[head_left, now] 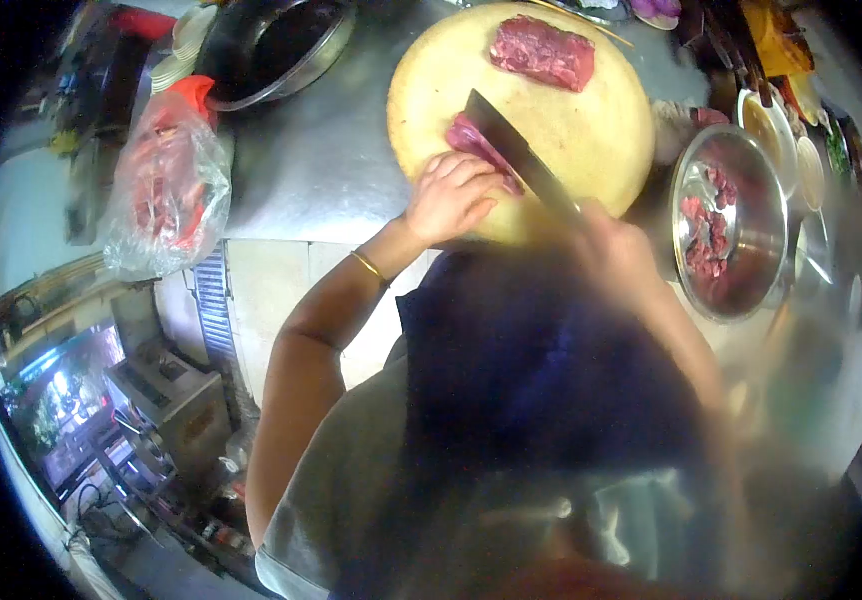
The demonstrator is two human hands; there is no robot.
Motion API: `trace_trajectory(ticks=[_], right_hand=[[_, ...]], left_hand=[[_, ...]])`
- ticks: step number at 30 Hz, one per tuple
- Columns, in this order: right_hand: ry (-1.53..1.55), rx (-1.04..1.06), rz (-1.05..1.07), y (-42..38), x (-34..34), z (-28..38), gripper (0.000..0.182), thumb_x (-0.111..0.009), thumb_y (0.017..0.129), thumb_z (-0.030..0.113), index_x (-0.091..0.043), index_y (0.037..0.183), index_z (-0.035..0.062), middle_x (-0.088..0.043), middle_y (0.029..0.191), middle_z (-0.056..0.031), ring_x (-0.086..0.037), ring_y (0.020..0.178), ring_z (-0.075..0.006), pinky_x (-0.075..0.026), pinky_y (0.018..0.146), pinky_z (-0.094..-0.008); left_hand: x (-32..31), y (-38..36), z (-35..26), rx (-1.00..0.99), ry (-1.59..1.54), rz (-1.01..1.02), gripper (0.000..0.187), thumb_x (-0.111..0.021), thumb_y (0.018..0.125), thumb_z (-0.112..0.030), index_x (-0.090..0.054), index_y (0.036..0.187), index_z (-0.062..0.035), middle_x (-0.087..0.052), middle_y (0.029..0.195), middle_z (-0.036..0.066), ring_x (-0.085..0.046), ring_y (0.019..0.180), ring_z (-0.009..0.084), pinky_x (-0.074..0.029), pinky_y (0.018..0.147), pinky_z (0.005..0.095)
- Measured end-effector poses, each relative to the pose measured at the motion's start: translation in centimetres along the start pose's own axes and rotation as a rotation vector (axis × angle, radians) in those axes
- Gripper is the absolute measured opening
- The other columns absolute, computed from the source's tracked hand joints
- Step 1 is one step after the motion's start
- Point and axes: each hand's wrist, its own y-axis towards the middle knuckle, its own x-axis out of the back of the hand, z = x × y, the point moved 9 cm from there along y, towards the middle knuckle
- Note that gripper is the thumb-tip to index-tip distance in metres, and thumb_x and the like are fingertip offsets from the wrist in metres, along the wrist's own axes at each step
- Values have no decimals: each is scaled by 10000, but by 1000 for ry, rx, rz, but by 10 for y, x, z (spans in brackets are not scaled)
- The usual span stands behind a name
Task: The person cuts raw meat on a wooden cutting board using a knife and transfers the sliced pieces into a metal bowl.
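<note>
My left hand point(453, 197) lies over the near end of a strip of raw red meat point(478, 142), pressing it on the round cutting board point(421, 70). Its fingers are bent over the meat. In my right hand point(613, 245), blurred, is the handle of a cleaver point(521, 150) with a broad dark blade. The blade slants across the board, right beside the strip of meat. A larger block of raw meat point(543, 54) rests at the board's far side. To the right, a steel bowl point(777, 225) holds several small pieces of cut meat point(708, 245).
A plastic bag with red contents point(166, 190) sits on the metal counter point(281, 170) at left, near a large dark pan point(336, 60). Stacked plates point(191, 35) stand behind it. Bowls point(769, 140) crowd the right side. Below left are a screen and a metal machine point(171, 400).
</note>
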Motion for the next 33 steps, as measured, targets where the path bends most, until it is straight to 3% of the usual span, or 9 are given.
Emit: trace_trajectory(ticks=[2,5,8,22,25,31,33], right_hand=[[-15,31,6,5,-1,9,298,-644,886,195,-495,1119,84,-662,786,-186,-670,753,-389,-531,638,-481],[-37,52,26,10,-3,16,299,-644,888,199,-496,1118,78,-669,810,-174,-672,756,-382,-531,634,-477],[-60,25,65,11,-8,16,295,-643,891,199,-497,1114,71,-673,826,-171,-674,759,-377,-532,633,-474],[-112,-35,179,16,-28,7,274,-623,903,190,-479,1084,43,-659,747,-201,-663,698,-407,-522,600,-501],[-72,66,73,28,-14,27,237,-620,903,188,-485,1030,40,-649,709,-208,-660,673,-409,-521,585,-506],[-41,30,90,26,-28,17,198,-593,905,167,-495,1009,30,-643,695,-224,-665,670,-406,-522,582,-502],[-69,134,37,31,-33,19,202,-589,902,166,-494,1021,33,-646,700,-222,-665,673,-408,-523,585,-501]], left_hand=[[2,6,1,-5,31,-66,275,-740,760,-249,-691,1024,-186,-622,1098,26,-554,1107,271,-435,944,429],[-7,7,3,-17,61,-38,229,-737,760,-254,-683,969,-175,-610,1065,27,-552,1100,274,-432,943,428],[-11,5,6,-3,66,-17,233,-733,749,-258,-688,959,-169,-597,1054,10,-530,1093,236,-411,986,414],[-7,9,8,2,52,-33,206,-696,759,-260,-702,944,-171,-607,1040,6,-520,1111,244,-419,981,432],[-7,7,10,-5,53,-28,209,-692,759,-269,-705,944,-174,-608,1047,3,-515,1118,243,-421,974,437],[-8,6,9,-6,56,-12,238,-706,734,-280,-709,948,-176,-609,1059,9,-511,1123,258,-421,976,441],[-9,6,10,6,55,-6,254,-711,722,-280,-710,954,-177,-608,1064,10,-513,1124,260,-422,976,438]])
